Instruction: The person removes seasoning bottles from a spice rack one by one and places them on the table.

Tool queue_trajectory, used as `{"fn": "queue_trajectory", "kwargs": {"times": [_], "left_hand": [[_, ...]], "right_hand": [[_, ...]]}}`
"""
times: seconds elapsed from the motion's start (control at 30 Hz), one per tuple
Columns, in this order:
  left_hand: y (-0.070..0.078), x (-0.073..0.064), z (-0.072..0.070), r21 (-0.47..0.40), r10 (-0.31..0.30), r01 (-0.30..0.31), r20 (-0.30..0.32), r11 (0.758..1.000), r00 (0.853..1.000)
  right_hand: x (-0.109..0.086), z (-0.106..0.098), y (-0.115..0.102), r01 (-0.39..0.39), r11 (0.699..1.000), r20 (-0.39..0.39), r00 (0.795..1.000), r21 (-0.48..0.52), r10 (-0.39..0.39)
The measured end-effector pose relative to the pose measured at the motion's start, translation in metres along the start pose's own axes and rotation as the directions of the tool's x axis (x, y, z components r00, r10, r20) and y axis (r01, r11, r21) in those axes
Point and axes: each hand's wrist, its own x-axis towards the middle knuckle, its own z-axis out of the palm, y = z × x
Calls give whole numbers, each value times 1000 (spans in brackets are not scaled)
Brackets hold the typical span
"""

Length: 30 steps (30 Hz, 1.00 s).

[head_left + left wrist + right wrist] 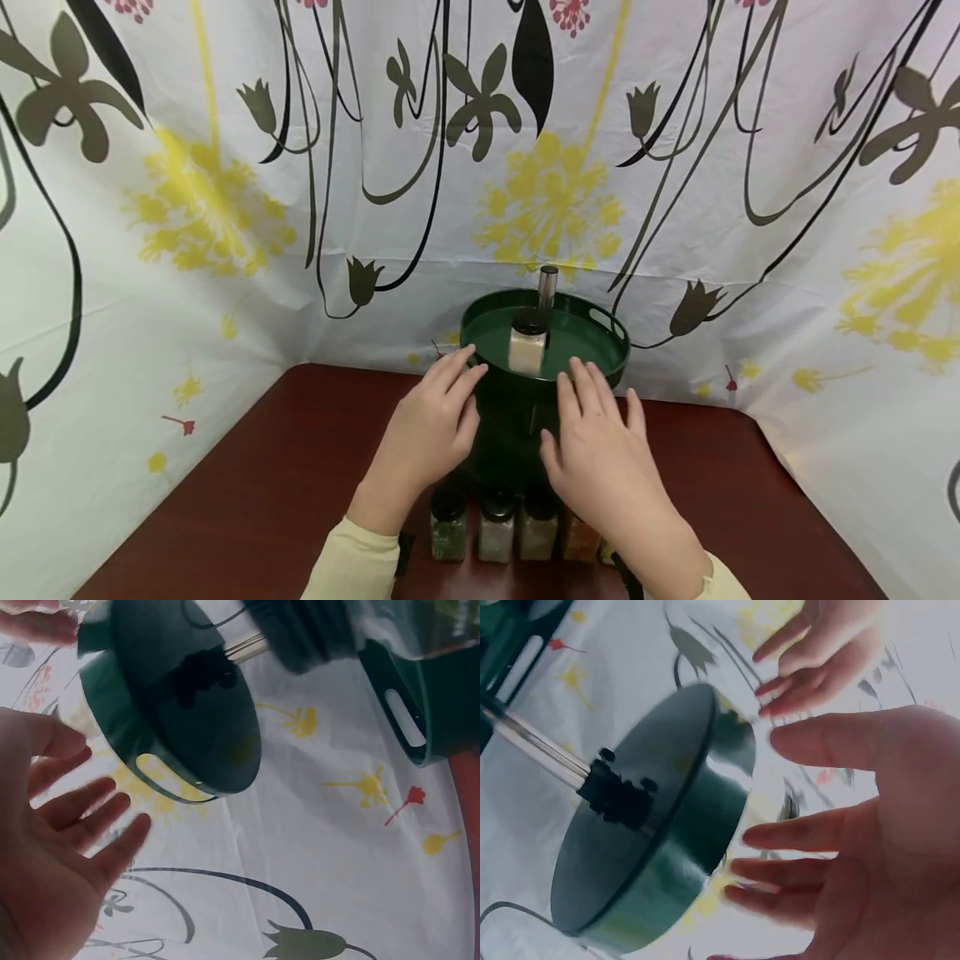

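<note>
A green two-tier round tray stand stands at the back of the table, its upper tray (pixel 581 337) raised on a metal post (pixel 540 750). On that tray sits a spice jar (pixel 527 350) with a black lid and pale contents. My left hand (pixel 431 421) is at the left front of the upper tray, fingers extended near its rim. The right hand (pixel 603 454) is at the right front, its fingers spread and relaxed. Neither hand holds anything. Both wrist views show the fingers beside the upper tray's wall. The lower tray (pixel 506 450) is partly hidden between my hands.
Several black-lidded spice jars stand in a row in front of the stand, among them one with green contents (pixel 448 537) and one with orange contents (pixel 580 543). The dark red table (pixel 300 475) meets a flower-printed curtain (pixel 420 242) at the back and sides.
</note>
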Motion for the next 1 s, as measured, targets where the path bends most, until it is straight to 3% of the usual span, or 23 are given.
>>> {"fn": "queue_trajectory", "kwargs": {"times": [0.13, 0.27, 0.57, 0.83, 1.0], "left_hand": [[-2, -6, 6, 25, -85, 82, 116, 996, 990], [-2, -7, 9, 22, -125, 123, 192, 992, 973], [1, -4, 12, 23, -68, 64, 255, 998, 965], [2, -5, 10, 42, -58, 49, 265, 998, 962], [2, -4, 7, 21, -62, 59, 286, 998, 956]], "right_hand": [[0, 6, 0, 73, 997, 24, 997, -15, -73], [0, 4, 6, 57, 998, 58, 997, 0, -57], [5, -6, 20, -71, 997, 118, 991, 8, 70], [6, -5, 16, 0, 999, 66, 998, 40, -3], [10, -10, 16, -17, 999, 29, 999, 39, 16]]}}
